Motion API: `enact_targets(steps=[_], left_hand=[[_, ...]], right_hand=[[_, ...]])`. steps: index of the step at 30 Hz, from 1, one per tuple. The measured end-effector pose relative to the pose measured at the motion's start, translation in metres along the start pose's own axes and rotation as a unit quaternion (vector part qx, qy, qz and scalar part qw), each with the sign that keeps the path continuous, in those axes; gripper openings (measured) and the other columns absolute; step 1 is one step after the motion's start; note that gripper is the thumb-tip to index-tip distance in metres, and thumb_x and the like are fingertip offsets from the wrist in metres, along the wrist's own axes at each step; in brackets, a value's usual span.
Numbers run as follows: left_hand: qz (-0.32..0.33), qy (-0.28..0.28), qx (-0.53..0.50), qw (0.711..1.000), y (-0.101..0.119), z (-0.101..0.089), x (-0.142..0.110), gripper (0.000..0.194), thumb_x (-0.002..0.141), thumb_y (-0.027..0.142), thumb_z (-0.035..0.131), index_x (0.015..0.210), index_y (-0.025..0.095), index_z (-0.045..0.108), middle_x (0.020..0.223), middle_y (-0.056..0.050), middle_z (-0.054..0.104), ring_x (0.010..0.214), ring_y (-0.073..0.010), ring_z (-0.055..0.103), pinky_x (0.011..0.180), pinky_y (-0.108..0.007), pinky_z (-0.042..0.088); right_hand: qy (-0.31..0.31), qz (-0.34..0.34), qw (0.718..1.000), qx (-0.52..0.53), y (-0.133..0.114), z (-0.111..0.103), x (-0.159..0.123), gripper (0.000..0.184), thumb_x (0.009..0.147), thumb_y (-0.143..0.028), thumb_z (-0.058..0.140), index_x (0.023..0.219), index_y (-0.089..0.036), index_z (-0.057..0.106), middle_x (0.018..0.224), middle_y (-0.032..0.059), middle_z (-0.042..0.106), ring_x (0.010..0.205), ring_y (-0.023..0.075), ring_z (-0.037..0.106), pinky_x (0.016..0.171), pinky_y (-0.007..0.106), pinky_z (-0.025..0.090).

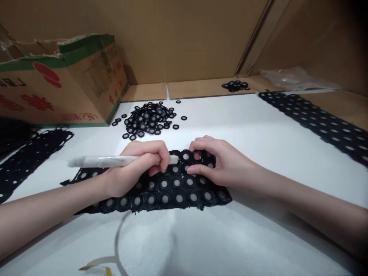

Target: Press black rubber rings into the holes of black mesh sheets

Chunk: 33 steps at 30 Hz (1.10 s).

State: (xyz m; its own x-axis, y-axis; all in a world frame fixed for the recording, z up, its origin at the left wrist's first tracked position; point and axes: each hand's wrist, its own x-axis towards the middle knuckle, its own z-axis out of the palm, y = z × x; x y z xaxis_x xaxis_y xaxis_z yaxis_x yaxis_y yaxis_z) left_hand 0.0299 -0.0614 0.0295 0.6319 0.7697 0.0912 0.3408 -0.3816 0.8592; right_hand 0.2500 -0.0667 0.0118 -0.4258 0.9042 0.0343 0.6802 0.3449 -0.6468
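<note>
Left grip [136, 165], bent-fingered, around white tool [100, 161]

Sheet of rings [179, 198] lies at the centre of the tabletop [230, 126], loose ring pile [148, 119] directly behind it. Box [92, 88] stands behind left; a second sheet [324, 122] lies at right, plastic bag [296, 78] beyond its far end.

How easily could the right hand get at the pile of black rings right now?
Probably yes: between the right hand and the pile I see only white tabletop and a few stray rings. It would likely have to leave the black sheet first.
</note>
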Motion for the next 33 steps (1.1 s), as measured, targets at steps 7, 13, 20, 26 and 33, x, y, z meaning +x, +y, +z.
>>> enact_targets(steps=[7,13,20,26,33], left_hand=[[0.039,-0.065,0.03,0.997,0.001,-0.001,-0.001,0.025,0.084,0.013,0.034,0.067,0.017,0.052,0.056,0.004,0.049,0.052,-0.0086,0.045,0.054,-0.02,0.035],[0.032,-0.078,0.055,0.995,-0.001,0.0,0.0,0.025,0.085,0.013,0.033,0.069,0.017,0.052,0.058,0.003,0.049,0.054,-0.0088,0.046,0.054,-0.02,0.035],[0.042,-0.089,0.083,0.992,0.006,0.003,-0.001,0.025,0.086,0.012,0.032,0.069,0.017,0.049,0.058,0.004,0.047,0.053,-0.0087,0.042,0.054,-0.02,0.034],[0.044,-0.099,0.087,0.99,0.006,0.008,-0.002,0.023,0.085,0.009,0.032,0.068,0.017,0.046,0.057,0.005,0.042,0.052,-0.0079,0.038,0.053,-0.021,0.032],[0.023,-0.102,0.076,0.992,0.005,0.009,0.0,0.025,0.084,0.01,0.031,0.066,0.017,0.046,0.054,0.005,0.04,0.05,-0.0082,0.036,0.052,-0.022,0.03]], right_hand=[[0.001,0.024,0.999,0.028,-0.004,0.001,-0.003,0.019,0.074,-0.024,0.066,0.07,-0.02,0.047,0.079,0.0017,0.056,0.079,0.0189,0.05,0.07,0.034,0.039],[0.006,0.007,0.999,0.034,-0.003,0.002,-0.002,0.019,0.074,-0.021,0.065,0.07,-0.021,0.047,0.078,0.0019,0.056,0.077,0.0186,0.05,0.068,0.033,0.039],[0.004,0.01,0.999,0.037,-0.004,0.002,0.0,0.02,0.074,-0.021,0.066,0.069,-0.02,0.046,0.077,0.002,0.055,0.077,0.0184,0.05,0.069,0.033,0.04],[0.007,0.006,0.999,0.035,-0.004,0.002,-0.001,0.02,0.073,-0.018,0.065,0.068,-0.02,0.046,0.076,0.0016,0.055,0.076,0.018,0.05,0.067,0.032,0.04],[0.004,-0.001,0.999,0.036,-0.004,0.002,-0.001,0.02,0.073,-0.018,0.065,0.068,-0.02,0.046,0.076,0.0016,0.055,0.076,0.0181,0.05,0.067,0.033,0.04]])
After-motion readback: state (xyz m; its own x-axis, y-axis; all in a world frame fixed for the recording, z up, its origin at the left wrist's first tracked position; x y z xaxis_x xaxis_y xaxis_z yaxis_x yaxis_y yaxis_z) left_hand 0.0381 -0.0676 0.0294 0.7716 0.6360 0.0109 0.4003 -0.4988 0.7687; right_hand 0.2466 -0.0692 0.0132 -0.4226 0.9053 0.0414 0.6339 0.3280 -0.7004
